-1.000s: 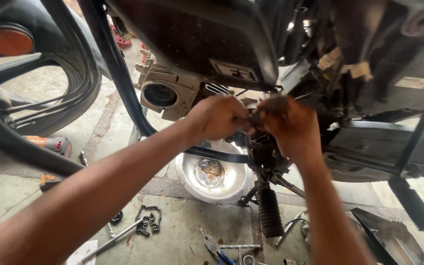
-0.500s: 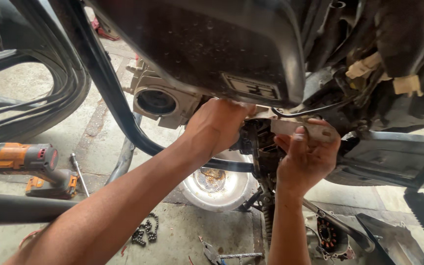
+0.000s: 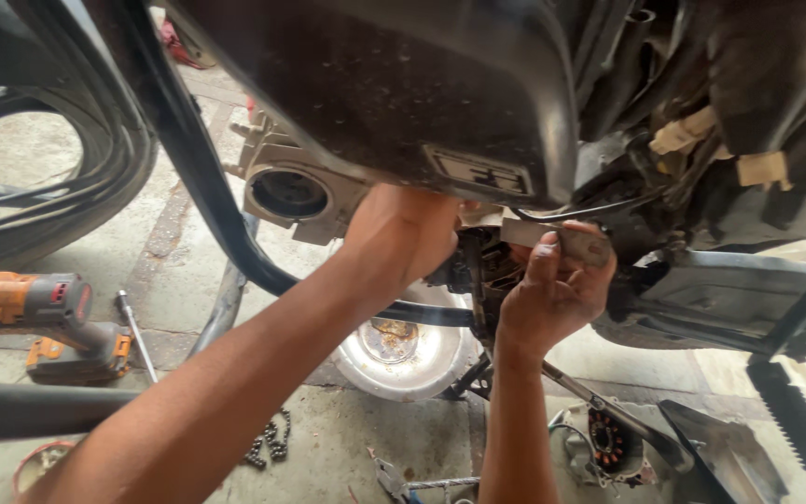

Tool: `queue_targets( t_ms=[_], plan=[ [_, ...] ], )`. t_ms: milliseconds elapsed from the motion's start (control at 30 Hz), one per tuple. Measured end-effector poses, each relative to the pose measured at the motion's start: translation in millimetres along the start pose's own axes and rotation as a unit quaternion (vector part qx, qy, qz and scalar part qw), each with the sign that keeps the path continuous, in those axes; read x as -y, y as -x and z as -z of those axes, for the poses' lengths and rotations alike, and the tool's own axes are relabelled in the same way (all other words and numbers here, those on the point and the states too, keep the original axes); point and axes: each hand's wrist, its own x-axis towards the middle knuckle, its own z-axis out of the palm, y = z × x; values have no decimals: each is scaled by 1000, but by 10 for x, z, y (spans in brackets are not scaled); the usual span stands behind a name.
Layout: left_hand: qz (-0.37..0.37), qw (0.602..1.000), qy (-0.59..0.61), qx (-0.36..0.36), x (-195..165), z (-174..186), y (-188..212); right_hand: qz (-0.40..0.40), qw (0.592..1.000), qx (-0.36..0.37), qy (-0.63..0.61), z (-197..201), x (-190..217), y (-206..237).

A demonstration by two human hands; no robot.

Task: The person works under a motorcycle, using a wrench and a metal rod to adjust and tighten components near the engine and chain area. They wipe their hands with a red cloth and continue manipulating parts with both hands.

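Both my hands reach up under a motorcycle's dark fuel tank [image 3: 403,84]. My left hand [image 3: 403,233] is curled around something up in the engine area just below the tank; its fingers are hidden. My right hand [image 3: 552,289] grips a flat grey metal piece [image 3: 562,241], thumb pressed on its face. Between the hands sits a dark greasy engine part [image 3: 478,271]. A black frame tube [image 3: 207,187] runs behind my left forearm.
An orange and grey power drill [image 3: 39,313] and a long socket tool [image 3: 137,331] lie on the concrete floor at left. A shiny metal bowl [image 3: 403,350] sits below my hands. A chain [image 3: 272,443], a stator coil [image 3: 608,443] and a footpeg [image 3: 795,411] lie around.
The view has tilted down and closed in. My hands, first pressed together at one spot, have parted: the right now holds the grey metal piece out to the right.
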Motion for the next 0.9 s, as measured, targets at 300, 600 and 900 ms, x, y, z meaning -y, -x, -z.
queue_targets(
  t_ms=[300,600,900],
  plan=[
    [105,979,64,164,153,-107,-332,-17,1000,-10,-4,-245,-171,150],
    [45,988,119,92,368,-243,-260,-156,961,-145,-179,19,-79,258],
    [45,969,229,81,272,-179,-124,-114,951,-132,-254,-38,-299,282]
  ],
)
